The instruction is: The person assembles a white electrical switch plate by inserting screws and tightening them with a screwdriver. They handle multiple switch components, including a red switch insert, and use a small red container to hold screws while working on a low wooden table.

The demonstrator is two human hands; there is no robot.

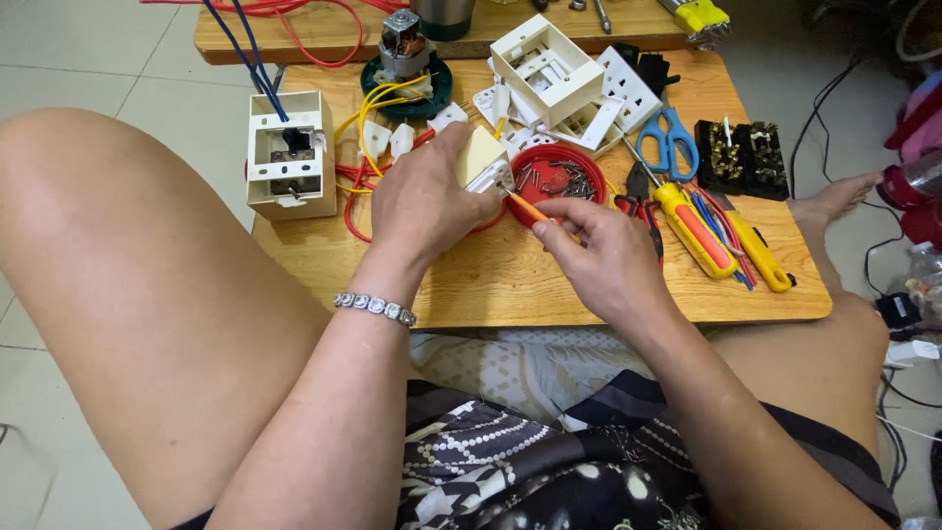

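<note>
Now my left hand (424, 201) grips a small cream plastic socket piece (483, 162) above the wooden table (510, 280), just near the round red screw dish (559, 179). My right hand (601, 257) pinches a thin orange-handled screwdriver (528, 207), its tip touching the piece.

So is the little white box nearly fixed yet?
Not yet. Screws already sit loose in the red dish. The left hand holds the white box while the right hand works a small screwdriver into it. More white plastic parts wait behind.
</note>
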